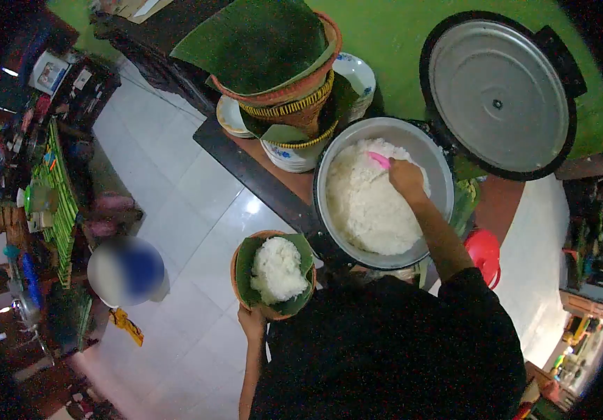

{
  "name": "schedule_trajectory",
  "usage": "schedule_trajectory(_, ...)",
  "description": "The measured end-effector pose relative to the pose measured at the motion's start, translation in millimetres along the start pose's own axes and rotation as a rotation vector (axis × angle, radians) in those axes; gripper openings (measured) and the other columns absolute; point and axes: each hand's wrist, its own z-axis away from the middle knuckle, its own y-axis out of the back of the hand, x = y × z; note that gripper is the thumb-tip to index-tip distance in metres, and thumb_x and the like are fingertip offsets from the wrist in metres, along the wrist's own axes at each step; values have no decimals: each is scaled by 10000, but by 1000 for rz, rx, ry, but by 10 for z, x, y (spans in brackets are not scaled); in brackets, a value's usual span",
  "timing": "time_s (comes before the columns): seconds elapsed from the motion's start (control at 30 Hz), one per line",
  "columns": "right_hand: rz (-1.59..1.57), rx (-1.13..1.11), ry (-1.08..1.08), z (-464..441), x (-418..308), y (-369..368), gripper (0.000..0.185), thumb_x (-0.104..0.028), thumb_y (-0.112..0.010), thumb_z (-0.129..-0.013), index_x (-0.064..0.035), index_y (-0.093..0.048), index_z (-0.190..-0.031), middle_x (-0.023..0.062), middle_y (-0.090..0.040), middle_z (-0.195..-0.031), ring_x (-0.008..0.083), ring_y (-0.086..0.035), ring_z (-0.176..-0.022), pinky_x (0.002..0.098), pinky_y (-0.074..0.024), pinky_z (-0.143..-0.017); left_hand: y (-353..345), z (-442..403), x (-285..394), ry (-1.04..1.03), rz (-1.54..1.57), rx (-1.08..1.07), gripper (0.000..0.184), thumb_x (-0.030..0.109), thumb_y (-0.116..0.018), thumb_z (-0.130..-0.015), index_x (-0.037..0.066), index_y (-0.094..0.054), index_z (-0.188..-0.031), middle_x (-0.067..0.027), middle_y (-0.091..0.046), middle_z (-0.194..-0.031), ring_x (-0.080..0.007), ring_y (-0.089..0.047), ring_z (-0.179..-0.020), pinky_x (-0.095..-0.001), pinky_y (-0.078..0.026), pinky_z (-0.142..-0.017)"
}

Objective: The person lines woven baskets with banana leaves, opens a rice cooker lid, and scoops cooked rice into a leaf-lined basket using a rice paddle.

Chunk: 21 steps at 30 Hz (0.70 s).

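Note:
My left hand (252, 320) is closed on the lower side of a woven basket (237, 283). A banana leaf (303, 262) lines this basket, and a mound of white rice (278, 269) lies in it. My right hand (406, 178) is closed on a pink rice paddle (380, 159) inside a large grey pot (322, 199). The paddle's lower end is hidden in or behind the cooked rice (364, 210) that fills much of the pot. The pot stands on the table, to the right of the basket that I hold.
Stacked woven baskets (301, 108) with a large banana leaf (256, 45) on top stand behind the pot, among white plates (289, 157). A round metal lid (501, 91) leans against the green wall (385, 42). A red plastic container (482, 253) is at the right. White floor tiles (175, 182) lie left.

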Motion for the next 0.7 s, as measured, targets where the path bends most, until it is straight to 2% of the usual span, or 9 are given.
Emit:
schedule_trajectory(0.13,12,-147,31,-109,-53,-76,230,-187,-419,-804,-93,-576,-944,149,-604,-795,303,-594,-730,402,-479,-652,-7,39,-76,-38,-12,-2,285,-1,-401,-701,-70,-502,-958,-140,-593,-837,-204,-559,-754,-297,-441,-685)
schedule_trajectory(0.23,68,-176,41,-132,-94,-200,230,-189,-431,-799,-90,-571,-953,154,-597,-840,295,-590,-753,399,-477,-675,17,19,-167,-47,-39,-1,286,-11,-391,-708,-66,-501,-965,-132,-592,-852,-203,-555,-762,-293,-437,-696)
schedule_trajectory(0.33,42,-299,21,-118,-85,-347,234,-203,-450,-794,-81,-568,-956,156,-586,-891,280,-578,-820,395,-468,-716,33,27,-207,-33,-1,-10,275,-5,-395,-721,-63,-501,-968,-124,-592,-856,-203,-552,-767,-292,-435,-698)
schedule_trajectory(0.43,-45,-393,33,30,-118,-538,251,-222,-467,-785,-84,-575,-964,147,-576,-937,277,-558,-882,399,-453,-753,14,42,-156,-20,44,-3,266,-3,-402,-728,-61,-501,-968,-126,-591,-853,-201,-552,-772,-291,-433,-699)
schedule_trajectory(0.53,-126,-400,156,262,-230,-696,277,-237,-472,-781,-81,-575,-986,139,-575,-947,287,-551,-892,398,-445,-769,9,28,-175,-21,6,14,266,-10,-404,-730,-60,-501,-972,-132,-589,-859,-197,-552,-778,-292,-433,-704)
schedule_trajectory(0.57,-173,-420,77,285,-267,-669,287,-241,-489,-769,-87,-592,-988,150,-583,-937,317,-550,-876,399,-443,-774,0,29,-171,-23,-16,21,267,-13,-404,-729,-60,-501,-973,-134,-588,-863,-195,-553,-780,-292,-433,-706)
schedule_trajectory(0.7,-343,-504,197,349,-275,-491,266,-249,-520,-751,-81,-617,-931,167,-597,-876,329,-563,-823,390,-449,-747,-22,124,25,-41,-64,-29,288,-23,-407,-717,-57,-499,-988,-133,-584,-890,-190,-552,-793,-286,-431,-723)
